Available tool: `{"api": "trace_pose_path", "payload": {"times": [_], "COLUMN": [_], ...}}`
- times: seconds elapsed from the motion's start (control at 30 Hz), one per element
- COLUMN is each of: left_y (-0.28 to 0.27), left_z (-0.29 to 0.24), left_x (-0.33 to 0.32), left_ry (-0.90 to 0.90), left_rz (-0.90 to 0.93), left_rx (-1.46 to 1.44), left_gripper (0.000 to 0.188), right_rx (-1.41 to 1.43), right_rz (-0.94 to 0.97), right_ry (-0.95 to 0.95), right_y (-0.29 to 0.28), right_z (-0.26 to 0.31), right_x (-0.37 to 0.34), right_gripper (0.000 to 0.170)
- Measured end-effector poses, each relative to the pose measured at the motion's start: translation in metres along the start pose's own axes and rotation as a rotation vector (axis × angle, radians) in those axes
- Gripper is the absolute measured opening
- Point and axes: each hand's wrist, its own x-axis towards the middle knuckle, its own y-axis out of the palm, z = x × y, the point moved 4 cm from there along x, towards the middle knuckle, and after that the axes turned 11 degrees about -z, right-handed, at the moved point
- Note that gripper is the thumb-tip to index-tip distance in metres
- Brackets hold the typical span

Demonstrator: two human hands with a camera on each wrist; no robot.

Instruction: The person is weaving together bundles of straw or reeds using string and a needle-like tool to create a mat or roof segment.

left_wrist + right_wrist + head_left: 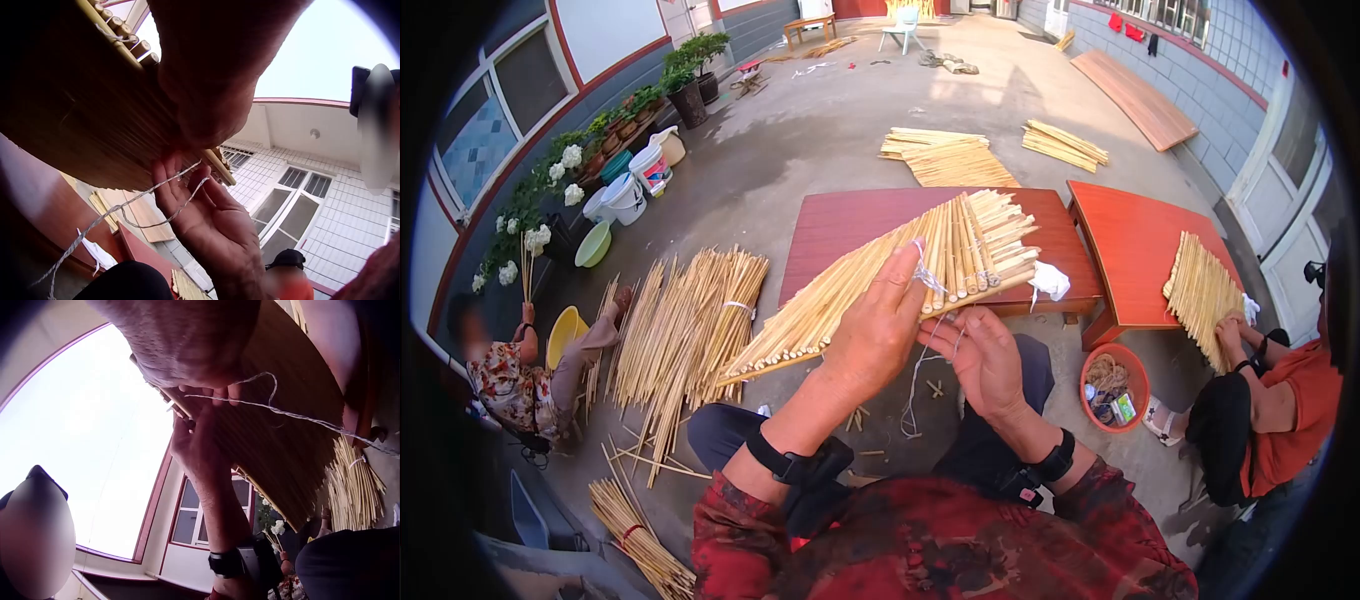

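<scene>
Stick mat (850, 285) tilted at centre, held up in front of dark-red worktop (825, 225) at 12 o'clock. Left hand (872, 330), at mat's 6 o'clock, clamped on its near edge. Right hand (988, 365), at 4 o'clock, pinches white string (117, 208), fingertips together. Orange basket (1142, 385) at 4 o'clock; box (1123, 406) inside, print too small to read. Tied sticks (700, 330) at 9 o'clock.

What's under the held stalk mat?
Below the edge of the stalk mat, the right hand holds white twine; lower lies the maroon table. The mat hides part of the table.
</scene>
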Motion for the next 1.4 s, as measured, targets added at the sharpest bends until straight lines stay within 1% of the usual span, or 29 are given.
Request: {"api": "trace_pose_path", "payload": {"times": [0.03, 0.1, 0.13, 0.2, 0.33, 0.43, 0.47, 0.5, 0.57, 0.63, 0.7, 0.73, 0.77, 0.8, 0.83, 0.93, 0.97, 1.0, 1.03, 1.07, 1.13, 1.17, 1.2, 1.23, 1.27, 1.3, 1.33, 1.37, 1.4], "left_y": [0.005, 0.010, 0.011, 0.016, 0.012, 0.013, 0.018, 0.022, 0.027, 0.033, 0.039, 0.040, 0.040, 0.039, 0.037, 0.028, 0.024, 0.022, 0.021, 0.022, 0.023, 0.024, 0.026, 0.025, 0.025, 0.024, 0.023, 0.025, 0.026], "left_z": [-0.003, -0.008, -0.008, -0.009, -0.013, -0.020, -0.021, -0.022, -0.026, -0.031, -0.035, -0.037, -0.035, -0.033, -0.033, -0.035, -0.033, -0.029, -0.024, -0.019, -0.018, -0.017, -0.016, -0.017, -0.016, -0.014, -0.013, -0.012, -0.009], "left_x": [-0.001, 0.000, 0.001, -0.002, -0.013, -0.028, -0.038, -0.045, -0.052, -0.059, -0.064, -0.065, -0.066, -0.066, -0.064, -0.053, -0.052, -0.051, -0.052, -0.055, -0.057, -0.056, -0.055, -0.053, -0.051, -0.050, -0.047, -0.047, -0.047], "left_ry": [0.006, 0.064, 0.071, 0.091, 0.028, -0.043, -0.041, -0.042, -0.058, -0.064, -0.110, -0.105, -0.175, -0.247, -0.247, -0.236, -0.361, -0.484, -0.478, -0.464, -0.448, -0.581, -0.716, -0.713, -0.801, -0.888, -0.905, -0.903, -0.945], "left_rz": [0.016, 0.033, 0.042, 0.092, 0.171, 0.198, 0.218, 0.240, 0.217, 0.196, 0.136, 0.146, 0.153, 0.156, 0.161, 0.182, 0.190, 0.197, 0.196, 0.244, 0.299, 0.251, 0.201, 0.208, 0.201, 0.192, 0.167, 0.170, 0.101], "left_rx": [-0.024, 0.035, 0.026, 0.016, -0.062, -0.162, -0.162, -0.162, -0.159, -0.150, -0.151, -0.159, -0.197, -0.232, -0.234, -0.318, -0.429, -0.540, -0.538, -0.594, -0.650, -0.854, -1.058, -1.060, -1.146, -1.231, -1.240, -1.240, -1.286], "left_gripper": [0.029, 0.026, 0.026, 0.027, 0.032, 0.043, 0.056, 0.070, 0.072, 0.074, 0.069, 0.069, 0.071, 0.073, 0.073, 0.074, 0.075, 0.078, 0.078, 0.084, 0.091, 0.090, 0.089, 0.089, 0.087, 0.085, 0.069, 0.069, 0.056], "right_rx": [0.004, 0.139, 0.146, 0.115, -0.046, -0.572, -0.721, -0.723, -0.714, -0.733, -0.723, -0.704, -0.698, -0.800, -0.902, -1.012, -1.008, -0.925, -0.840, -0.837, -1.248, -1.242, -1.576, -1.902, -1.899, -1.937, -1.972, -1.971, -1.871], "right_rz": [-0.028, -0.195, -0.206, -0.143, -0.323, -0.373, -0.459, -0.478, -0.664, -0.733, -0.840, -0.838, -0.850, -0.818, -0.780, -0.749, -0.749, -0.820, -0.885, -0.884, -0.773, -0.780, -0.702, -0.596, -0.601, -0.505, -0.408, -0.411, -0.218], "right_ry": [-0.008, 0.109, 0.102, 0.289, 0.396, 0.256, 0.206, 0.218, 0.256, 0.253, 0.189, 0.155, 0.156, 0.057, -0.041, -0.080, -0.082, 0.048, 0.178, 0.176, -0.144, -0.146, -0.343, -0.547, -0.547, -0.507, -0.467, -0.467, -0.455], "right_y": [-0.009, -0.034, -0.046, -0.066, -0.089, -0.112, -0.114, -0.122, -0.147, -0.161, -0.169, -0.174, -0.180, -0.186, -0.190, -0.202, -0.202, -0.203, -0.207, -0.220, -0.235, -0.237, -0.221, -0.202, -0.192, -0.179, -0.166, -0.154, -0.138], "right_z": [-0.001, -0.005, -0.005, -0.010, 0.004, 0.026, 0.033, 0.036, 0.043, 0.044, 0.049, 0.049, 0.044, 0.040, 0.037, 0.031, 0.035, 0.040, 0.043, 0.045, 0.054, 0.058, 0.073, 0.083, 0.089, 0.090, 0.089, 0.091, 0.088], "right_x": [-0.004, -0.009, -0.015, -0.037, -0.075, -0.103, -0.115, -0.125, -0.151, -0.168, -0.173, -0.174, -0.176, -0.175, -0.174, -0.173, -0.174, -0.173, -0.173, -0.171, -0.163, -0.160, -0.152, -0.148, -0.145, -0.141, -0.138, -0.138, -0.136], "right_gripper": [0.016, 0.015, 0.015, 0.013, 0.012, 0.013, 0.013, 0.013, 0.012, 0.011, 0.010, 0.010, 0.010, 0.011, 0.011, 0.009, 0.009, 0.010, 0.012, 0.012, 0.007, 0.007, 0.006, 0.008, 0.008, 0.009, 0.011, 0.011, 0.013]}}
